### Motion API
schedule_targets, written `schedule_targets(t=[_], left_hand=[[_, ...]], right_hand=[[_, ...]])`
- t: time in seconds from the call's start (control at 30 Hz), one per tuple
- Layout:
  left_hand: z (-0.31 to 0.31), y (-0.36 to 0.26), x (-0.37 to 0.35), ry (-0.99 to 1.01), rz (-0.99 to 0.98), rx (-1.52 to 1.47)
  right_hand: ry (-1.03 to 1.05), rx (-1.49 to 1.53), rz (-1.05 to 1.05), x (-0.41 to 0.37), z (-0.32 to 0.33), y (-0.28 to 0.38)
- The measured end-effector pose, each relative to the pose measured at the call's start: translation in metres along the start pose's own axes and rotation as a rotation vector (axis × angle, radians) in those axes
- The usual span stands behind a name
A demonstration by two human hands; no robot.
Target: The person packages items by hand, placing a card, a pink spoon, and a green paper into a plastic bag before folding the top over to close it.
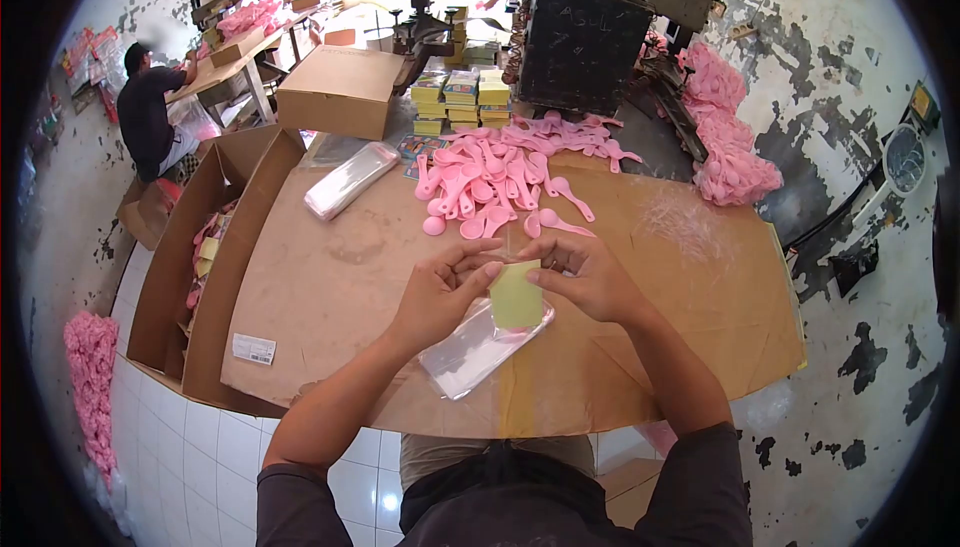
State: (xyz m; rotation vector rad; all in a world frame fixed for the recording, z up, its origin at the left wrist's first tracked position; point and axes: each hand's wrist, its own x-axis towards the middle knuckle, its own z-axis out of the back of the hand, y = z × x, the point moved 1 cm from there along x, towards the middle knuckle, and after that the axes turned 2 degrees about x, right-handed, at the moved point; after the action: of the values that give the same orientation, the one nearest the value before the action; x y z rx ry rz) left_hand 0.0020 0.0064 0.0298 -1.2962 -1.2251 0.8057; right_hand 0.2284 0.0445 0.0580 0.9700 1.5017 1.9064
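Observation:
Both hands hold a pale yellow-green card (516, 297) upright above the table, close in front of my body. My left hand (452, 282) pinches its upper left corner between thumb and fingers. At the upper right edge, my right hand (580, 275) grips it the same way. A bit of pink shows at the card's lower edge, and clear film glints around it. Below lies a stack of clear plastic bags (465, 362), partly hidden by the card. Just beyond my fingertips is a heap of pink plastic spoons (490, 182), with a few loose ones on its near side.
Another bundle of clear bags (350, 179) lies left on the cardboard-covered table (330, 297). Stacks of cards (460, 92) stand behind the spoons, near a black machine box (580, 42). An open carton (215, 277) flanks the table; a person (155, 112) sits at far left.

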Motion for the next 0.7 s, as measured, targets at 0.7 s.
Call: schedule_targets(t=[0.7], left_hand=[[0.011, 0.006, 0.001, 0.101, 0.071, -0.075]], right_hand=[[-0.029, -0.021, -0.028, -0.016, 0.024, -0.003]])
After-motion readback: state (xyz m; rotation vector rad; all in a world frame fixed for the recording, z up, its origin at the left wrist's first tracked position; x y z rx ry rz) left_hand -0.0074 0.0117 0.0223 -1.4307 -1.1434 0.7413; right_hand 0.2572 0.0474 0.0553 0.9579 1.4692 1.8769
